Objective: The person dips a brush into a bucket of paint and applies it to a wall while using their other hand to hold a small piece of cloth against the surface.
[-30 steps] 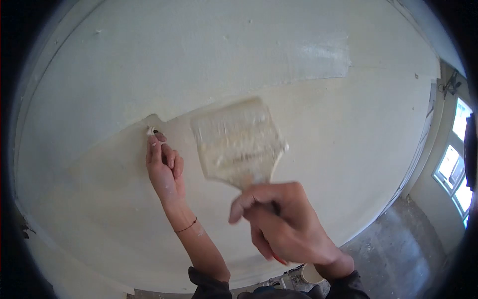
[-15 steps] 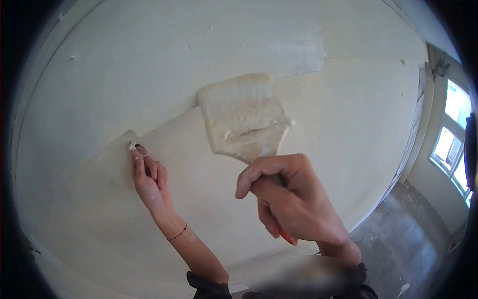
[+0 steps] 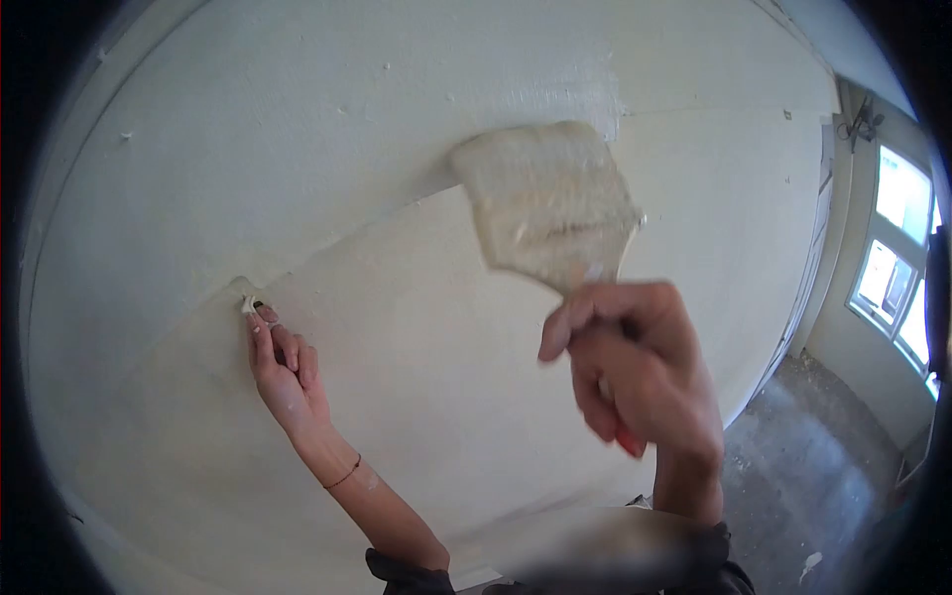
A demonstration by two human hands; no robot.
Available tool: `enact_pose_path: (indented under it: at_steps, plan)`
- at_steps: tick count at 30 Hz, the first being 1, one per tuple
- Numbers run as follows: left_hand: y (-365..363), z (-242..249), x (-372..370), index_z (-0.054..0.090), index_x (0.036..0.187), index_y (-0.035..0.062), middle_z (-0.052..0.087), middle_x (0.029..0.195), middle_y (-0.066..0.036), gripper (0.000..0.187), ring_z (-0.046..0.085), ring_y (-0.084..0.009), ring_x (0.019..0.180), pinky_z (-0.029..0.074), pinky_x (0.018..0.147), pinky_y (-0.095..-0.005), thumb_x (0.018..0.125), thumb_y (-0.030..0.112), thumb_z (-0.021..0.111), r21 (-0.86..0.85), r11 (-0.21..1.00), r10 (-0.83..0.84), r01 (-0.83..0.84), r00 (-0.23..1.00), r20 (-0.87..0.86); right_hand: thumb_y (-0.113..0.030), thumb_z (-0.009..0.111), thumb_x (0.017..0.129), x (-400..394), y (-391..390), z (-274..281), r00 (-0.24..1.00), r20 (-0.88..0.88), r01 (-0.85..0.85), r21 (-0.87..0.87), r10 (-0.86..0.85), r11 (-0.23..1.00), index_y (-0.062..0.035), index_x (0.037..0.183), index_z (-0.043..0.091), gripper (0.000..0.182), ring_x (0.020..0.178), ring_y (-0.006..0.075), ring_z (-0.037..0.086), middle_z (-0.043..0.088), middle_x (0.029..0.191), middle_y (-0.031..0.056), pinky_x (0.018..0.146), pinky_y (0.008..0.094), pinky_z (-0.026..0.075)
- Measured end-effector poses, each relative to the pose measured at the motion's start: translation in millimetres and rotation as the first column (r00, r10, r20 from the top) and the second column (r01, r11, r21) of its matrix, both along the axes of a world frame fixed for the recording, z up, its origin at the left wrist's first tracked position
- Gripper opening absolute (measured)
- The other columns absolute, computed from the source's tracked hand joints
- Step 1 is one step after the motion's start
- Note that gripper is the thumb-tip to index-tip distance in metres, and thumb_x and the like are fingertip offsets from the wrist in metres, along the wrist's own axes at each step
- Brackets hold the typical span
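Note:
My right hand [image 3: 645, 372] grips the handle of a wide, pale-coated paintbrush [image 3: 555, 203]; a bit of red shows below the fist. The bristles lie at or very near the pale wall surface [image 3: 446, 327], at the upper end of a slanting edge line. My left hand [image 3: 286, 372] is raised at the lower-left end of that line, fingers bent together and smeared white. At its fingertips are a white blob and a small dark bit; what is pinched there I cannot make out. A thin cord circles the left wrist.
A glossier wet-looking band [image 3: 555, 97] spans the wall above the brush. At the right are a window [image 3: 892, 253], hanging wires [image 3: 863, 124] and a grey floor [image 3: 793, 476] with whitish marks. A blurred pale shape [image 3: 615, 545] sits at the bottom, close to my body.
The brush and my right hand have moved right and slightly up along the wall. My left hand keeps its place at the edge line while the view shifts a little.

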State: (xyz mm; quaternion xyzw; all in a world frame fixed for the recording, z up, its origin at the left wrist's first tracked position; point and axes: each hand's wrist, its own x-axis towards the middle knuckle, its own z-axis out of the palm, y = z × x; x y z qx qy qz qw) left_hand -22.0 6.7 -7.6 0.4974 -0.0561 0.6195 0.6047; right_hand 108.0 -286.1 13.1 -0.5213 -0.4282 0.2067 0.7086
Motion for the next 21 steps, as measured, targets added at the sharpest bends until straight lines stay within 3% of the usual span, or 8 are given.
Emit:
enact_pose_path:
  at_steps: [2, 6, 9, 10, 13, 15, 17, 21]
  plan:
    - [-1, -1, -1, 0.050, 0.097, 0.0062, 0.028, 0.054, 0.005, 0.024, 0.017, -0.0034, 0.039, 0.017, 0.034, -0.0205, 0.102, 0.028, 0.041, 0.007, 1.000, -0.005, 0.005, 1.000, 0.005, 0.005, 0.042, 0.086, 0, 0, 1, 0.999, -0.013, 0.052, -0.021, -0.052, 0.998, 0.0062, 0.077, 0.060, 0.020, 0.035, 0.0084, 0.047, 0.053, 0.055, 0.0065, 0.032, 0.0231, 0.032]
    - [-4, 2, 0, 0.051, 0.100, 0.0052, 0.029, 0.055, 0.005, 0.022, 0.018, -0.0036, 0.040, 0.017, 0.035, -0.0203, 0.102, 0.025, 0.042, -0.032, 0.999, 0.041, -0.040, 0.999, 0.002, 0.011, 0.037, 0.076, -22, -3, -10, 0.999, -0.041, 0.015, 0.155, -0.009, 0.988, 0.0059, 0.070, 0.058, 0.022, 0.028, 0.0098, 0.039, 0.048, 0.048, 0.0077, 0.025, 0.0230, 0.026]
    - [-3, 0, -1, 0.052, 0.101, 0.0051, 0.030, 0.055, 0.005, 0.021, 0.021, -0.0038, 0.041, 0.018, 0.035, -0.0202, 0.101, 0.024, 0.043, -0.040, 0.999, 0.024, -0.023, 1.000, 0.017, 0.011, 0.037, 0.074, -23, 7, 12, 1.000, 0.006, -0.002, 0.072, 0.002, 0.997, 0.0065, 0.070, 0.057, 0.021, 0.028, 0.0101, 0.039, 0.050, 0.050, 0.0091, 0.025, 0.0228, 0.026]
    - [0, -2, -1, 0.052, 0.101, 0.0054, 0.030, 0.056, 0.005, 0.021, 0.022, -0.0037, 0.043, 0.018, 0.036, -0.0204, 0.101, 0.025, 0.044, -0.038, 0.999, 0.011, -0.010, 1.000, 0.026, 0.007, 0.041, 0.086, -16, 13, 14, 0.998, 0.013, -0.056, -0.033, 0.057, 0.998, 0.0064, 0.075, 0.059, 0.022, 0.033, 0.0083, 0.045, 0.052, 0.054, 0.0059, 0.029, 0.0234, 0.027]
    - [-4, 1, 1, 0.052, 0.098, 0.0061, 0.031, 0.056, 0.005, 0.022, 0.022, -0.0035, 0.043, 0.017, 0.036, -0.0207, 0.101, 0.026, 0.044, -0.051, 0.998, 0.020, -0.020, 1.000, -0.010, 0.006, 0.041, 0.086, -26, 14, -8, 0.997, 0.016, -0.070, 0.043, 0.069, 0.997, 0.0060, 0.077, 0.059, 0.021, 0.033, 0.0083, 0.044, 0.050, 0.051, 0.0045, 0.029, 0.0231, 0.026]
    - [-6, 1, 4, 0.051, 0.096, 0.0064, 0.031, 0.054, 0.005, 0.024, 0.021, -0.0035, 0.042, 0.017, 0.037, -0.0209, 0.101, 0.029, 0.044, -0.059, 0.998, 0.031, -0.032, 0.999, -0.020, 0.005, 0.042, 0.087, -30, 14, -5, 0.988, -0.023, -0.155, -0.034, 0.154, 0.987, 0.0047, 0.079, 0.060, 0.020, 0.034, 0.0077, 0.045, 0.048, 0.049, 0.0024, 0.031, 0.0228, 0.028]
    - [-7, 2, 5, 0.051, 0.094, 0.0064, 0.030, 0.052, 0.005, 0.026, 0.021, -0.0040, 0.041, 0.017, 0.036, -0.0212, 0.101, 0.030, 0.044, -0.028, 1.000, -0.001, 0.001, 1.000, -0.019, 0.011, 0.037, 0.077, -45, 31, 2, 0.985, 0.027, -0.174, 0.073, 0.172, 0.982, 0.0081, 0.073, 0.059, 0.022, 0.032, 0.0112, 0.046, 0.053, 0.054, 0.0091, 0.028, 0.0228, 0.030]
    - [-12, 5, 5, 0.051, 0.093, 0.0054, 0.031, 0.051, 0.005, 0.026, 0.022, -0.0043, 0.041, 0.018, 0.035, -0.0211, 0.101, 0.029, 0.043, -0.047, 0.999, 0.015, -0.016, 0.999, -0.031, 0.010, 0.040, 0.082, -61, 52, -10, 0.975, 0.070, -0.210, -0.035, 0.212, 0.977, 0.0064, 0.075, 0.059, 0.021, 0.033, 0.0100, 0.047, 0.055, 0.058, 0.0076, 0.031, 0.0227, 0.032]
